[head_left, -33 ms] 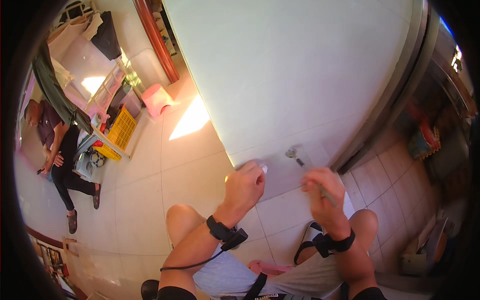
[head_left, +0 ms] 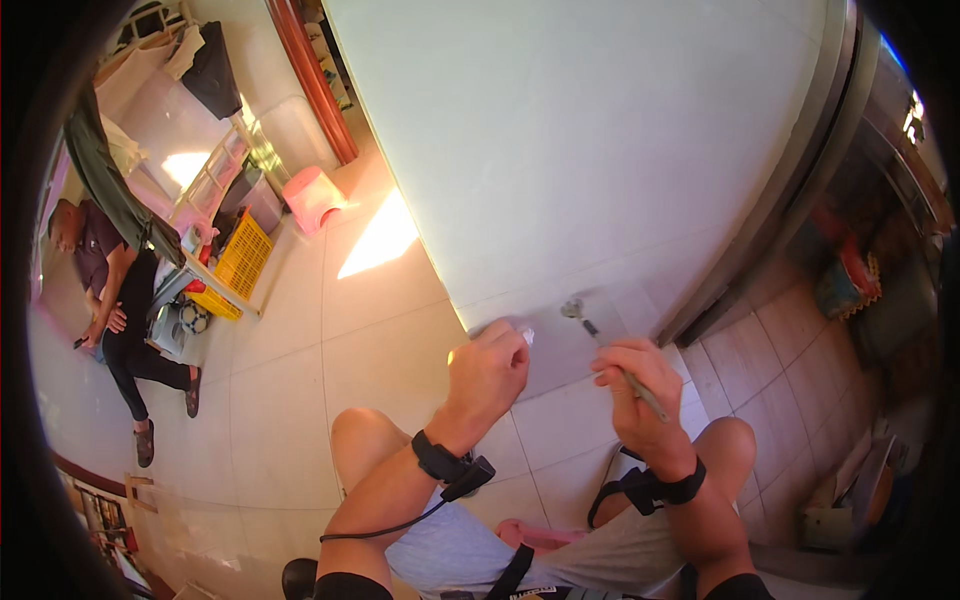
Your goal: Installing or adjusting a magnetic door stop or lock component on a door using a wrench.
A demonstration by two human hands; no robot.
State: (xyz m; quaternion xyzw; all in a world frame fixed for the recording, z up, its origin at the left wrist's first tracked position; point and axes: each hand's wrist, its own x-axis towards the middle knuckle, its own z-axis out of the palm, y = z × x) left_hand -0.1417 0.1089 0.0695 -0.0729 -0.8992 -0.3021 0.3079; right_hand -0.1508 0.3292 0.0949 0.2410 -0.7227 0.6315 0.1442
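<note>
My right hand (head_left: 640,390) is closed around the grey handle of a slim brush-like tool (head_left: 590,328). Its pale, rounded head is up against the lower part of the white wall (head_left: 600,150); a dark neck joins head and handle. To the left, my left hand (head_left: 488,372) is closed in a pinch by the wall's lower left corner. A small white crumpled piece (head_left: 527,336) pokes out beside its fingers; its kind cannot be made out. Both wrists wear black straps, and a cable runs from the left one.
A pink stool (head_left: 313,198) stands on the tiled floor (head_left: 380,340) at the back left. Beyond it are yellow crates (head_left: 243,255) and a bed frame with hanging clothes. Another person (head_left: 110,270) sits at far left. A dark metal frame (head_left: 760,230) edges the wall's right side.
My right hand has shifted slightly left, carrying the tool's head a little left and down along the wall. My left hand stays almost in place.
</note>
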